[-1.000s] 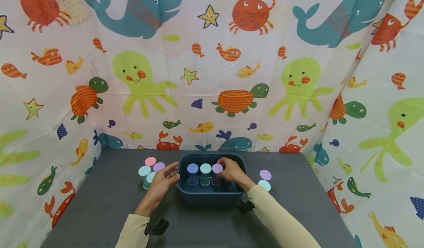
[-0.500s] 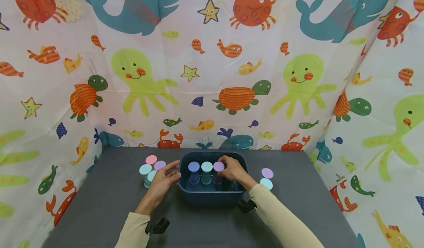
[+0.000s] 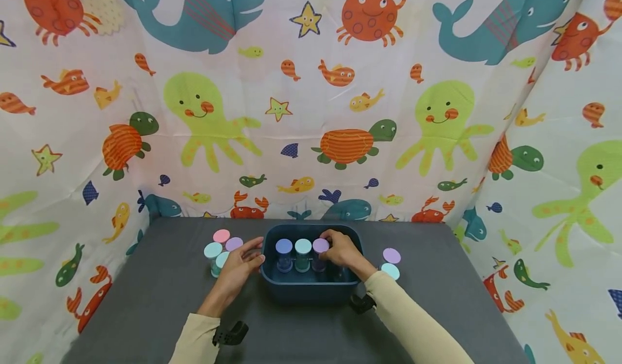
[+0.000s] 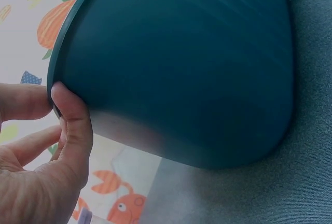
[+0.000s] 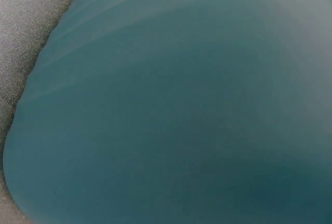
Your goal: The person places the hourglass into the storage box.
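A dark blue plastic bin (image 3: 311,289) stands at the middle of the table. Inside it, a jar with a blue lid (image 3: 284,247), a jar with a mint lid (image 3: 303,247) and a jar with a purple lid (image 3: 319,245) stand upright in a row. My right hand (image 3: 342,249) reaches in over the right side and pinches the purple-lidded jar. At the bin's left rim, my left hand (image 3: 238,264) holds the edge; the left wrist view has the thumb (image 4: 72,110) on the outer wall. The right wrist view is filled by the bin's wall (image 5: 166,110).
Left of the bin, behind my left hand, cluster jars with pink (image 3: 221,236), purple (image 3: 234,244) and mint lids (image 3: 213,250). To the right stand a purple-lidded jar (image 3: 391,255) and a mint-lidded one (image 3: 390,270). A sea-animal curtain (image 3: 301,99) surrounds the grey table (image 3: 291,337).
The head view has shifted slightly. Both hands and the jars keep their places relative to the bin.
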The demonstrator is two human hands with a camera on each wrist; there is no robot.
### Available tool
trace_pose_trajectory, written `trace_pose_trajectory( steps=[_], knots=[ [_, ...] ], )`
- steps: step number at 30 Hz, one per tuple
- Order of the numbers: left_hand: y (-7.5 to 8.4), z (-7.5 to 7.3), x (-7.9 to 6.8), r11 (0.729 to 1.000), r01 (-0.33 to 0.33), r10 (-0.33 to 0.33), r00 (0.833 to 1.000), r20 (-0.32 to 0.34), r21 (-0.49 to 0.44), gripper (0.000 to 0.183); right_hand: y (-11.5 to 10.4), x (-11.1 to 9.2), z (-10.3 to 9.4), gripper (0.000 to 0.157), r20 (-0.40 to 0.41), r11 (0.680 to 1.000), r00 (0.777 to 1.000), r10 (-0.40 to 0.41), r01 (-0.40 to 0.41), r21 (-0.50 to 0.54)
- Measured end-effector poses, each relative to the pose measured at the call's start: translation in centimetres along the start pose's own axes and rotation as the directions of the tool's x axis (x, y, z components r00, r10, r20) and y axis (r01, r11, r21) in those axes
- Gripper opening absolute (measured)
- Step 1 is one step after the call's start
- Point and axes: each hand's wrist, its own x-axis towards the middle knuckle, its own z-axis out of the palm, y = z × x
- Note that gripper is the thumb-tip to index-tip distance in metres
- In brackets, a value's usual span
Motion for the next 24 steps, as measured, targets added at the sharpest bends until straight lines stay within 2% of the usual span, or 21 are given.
trace_pose_trajectory(
  steps=[6, 17, 24],
  knots=[
    [0.23, -0.19, -0.04, 1.0, 0.002, -0.002, 1.0, 0.01, -0.002, 0.048, -0.41, -0.01, -0.15, 0.038, -0.007, 1.0, 1.0, -0.012, 0.012, -0.015],
    [0.4, -0.26, 0.22, 1.0, -0.011, 0.011, 1.0, 0.013, -0.023, 0.049, -0.38, 0.29, -0.22, 0.046, -0.008, 0.999, 1.0, -0.001, 0.0, -0.033],
    [0.29, -0.2, 0.07, 1.0, -0.002, 0.002, 1.0, 0.011, -0.011, 0.049, -0.46, 0.08, -0.16, 0.042, -0.009, 1.0, 1.0, 0.004, -0.004, -0.028]
  ],
)
